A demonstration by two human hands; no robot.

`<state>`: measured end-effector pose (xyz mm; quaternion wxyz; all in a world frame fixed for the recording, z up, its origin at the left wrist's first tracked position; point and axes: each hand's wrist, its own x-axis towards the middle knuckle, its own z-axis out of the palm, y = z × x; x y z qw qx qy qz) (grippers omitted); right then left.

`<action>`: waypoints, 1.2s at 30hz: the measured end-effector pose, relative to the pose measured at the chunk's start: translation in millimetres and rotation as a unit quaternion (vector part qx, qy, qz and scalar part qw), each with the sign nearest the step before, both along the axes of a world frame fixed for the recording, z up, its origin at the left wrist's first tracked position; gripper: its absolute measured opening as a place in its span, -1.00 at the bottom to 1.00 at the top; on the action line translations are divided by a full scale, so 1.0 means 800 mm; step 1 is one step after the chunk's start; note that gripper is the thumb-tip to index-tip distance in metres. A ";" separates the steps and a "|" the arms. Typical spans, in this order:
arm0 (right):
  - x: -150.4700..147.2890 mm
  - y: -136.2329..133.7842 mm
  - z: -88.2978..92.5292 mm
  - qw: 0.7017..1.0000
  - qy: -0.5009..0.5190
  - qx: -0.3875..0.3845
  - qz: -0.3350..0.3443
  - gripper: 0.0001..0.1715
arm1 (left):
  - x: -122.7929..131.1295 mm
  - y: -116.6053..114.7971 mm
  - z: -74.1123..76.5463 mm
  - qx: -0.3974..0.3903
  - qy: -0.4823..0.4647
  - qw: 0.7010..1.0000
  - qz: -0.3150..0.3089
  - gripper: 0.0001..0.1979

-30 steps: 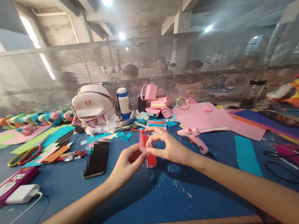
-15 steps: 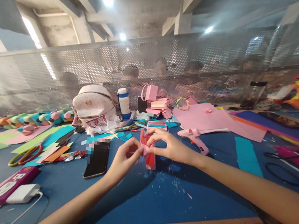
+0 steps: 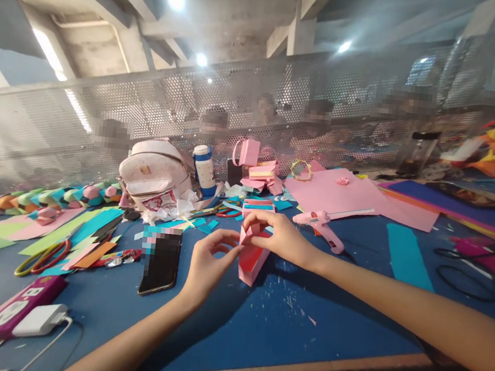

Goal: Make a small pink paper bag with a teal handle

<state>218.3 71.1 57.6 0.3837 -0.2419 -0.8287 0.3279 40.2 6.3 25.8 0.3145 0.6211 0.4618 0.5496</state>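
Note:
Over the middle of the blue table, a small pink paper box (image 3: 247, 275) is tilted with its reddish inside facing me. My right hand (image 3: 288, 240) is closed on its far end, thumb and fingers pinching the paper wall. From the other side, my left hand (image 3: 210, 264) pinches the near left edge of the same box between thumb and fingertips. The fingers hide part of the upper box. Just beyond the right wrist lies a pink glue gun (image 3: 320, 224). A black phone (image 3: 162, 265) rests left of my left hand.
A white backpack (image 3: 156, 170) and a bottle (image 3: 203, 170) stand at the back, near folded pink paper pieces (image 3: 263, 172). Scissors (image 3: 43, 255) and a purple power strip (image 3: 25, 304) lie left. Pink sheets (image 3: 352, 196) and a blue strip (image 3: 408, 258) lie right.
The pink paper box has turned so that more of its inside shows, and its lower end has swung slightly right. Both hands have shifted a little with it.

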 end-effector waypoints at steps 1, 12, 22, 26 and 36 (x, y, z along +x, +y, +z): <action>-0.001 0.000 0.000 1.000 0.010 0.000 -0.001 -0.75 | 0.000 0.002 0.000 0.001 -0.009 1.000 0.011 -0.82; 0.006 0.010 0.015 0.982 -0.021 0.166 -0.086 -0.92 | -0.003 0.010 0.010 -0.029 -0.116 0.992 0.026 -0.80; -0.002 0.014 0.016 1.000 0.011 -0.020 -0.013 -0.78 | -0.002 0.018 0.017 -0.023 -0.171 0.985 0.027 -0.76; -0.004 0.014 0.011 1.000 0.021 -0.020 -0.013 -0.70 | -0.005 0.024 0.015 -0.015 -0.191 0.980 0.044 -0.68; -0.012 0.010 -0.020 0.996 0.072 0.004 -0.048 -0.78 | -0.016 0.020 0.005 0.072 -0.101 0.988 0.092 -0.81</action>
